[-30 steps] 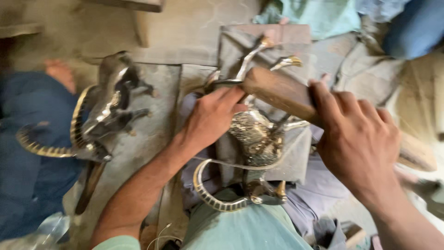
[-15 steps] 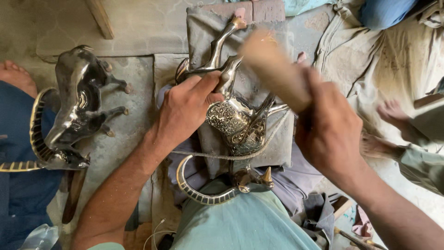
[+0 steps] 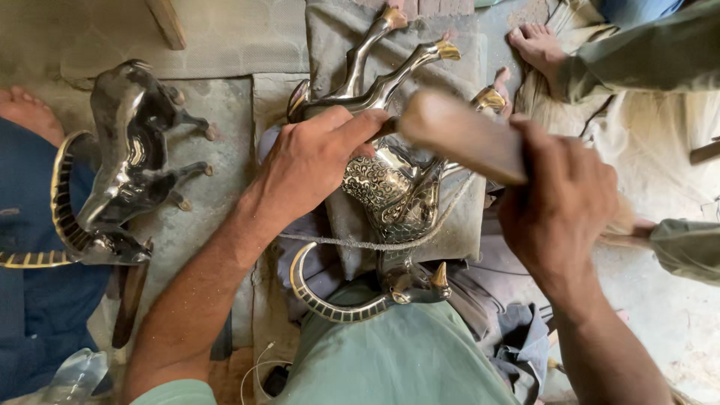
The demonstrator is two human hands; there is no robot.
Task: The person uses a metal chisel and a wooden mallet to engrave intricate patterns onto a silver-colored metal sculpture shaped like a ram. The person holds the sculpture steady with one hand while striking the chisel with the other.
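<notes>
You have two metal figures: one (image 3: 397, 187) lies centre on a grey pad (image 3: 337, 45), a string (image 3: 352, 244) across it; the second (image 3: 124, 161) lies left, well apart. Your left hand (image 3: 315, 161) presses fingers closed on the centre figure. Your right hand (image 3: 559, 202) grips a wooden mallet (image 3: 461, 135) above it. A co-worker's foot (image 3: 536, 41) rests far right.

Soft daylight, brightest at the right edge; glare streaks the metal figurines (image 3: 390, 180); the wooden mallet (image 3: 461, 135) is motion-blurred; shadows are faint.
</notes>
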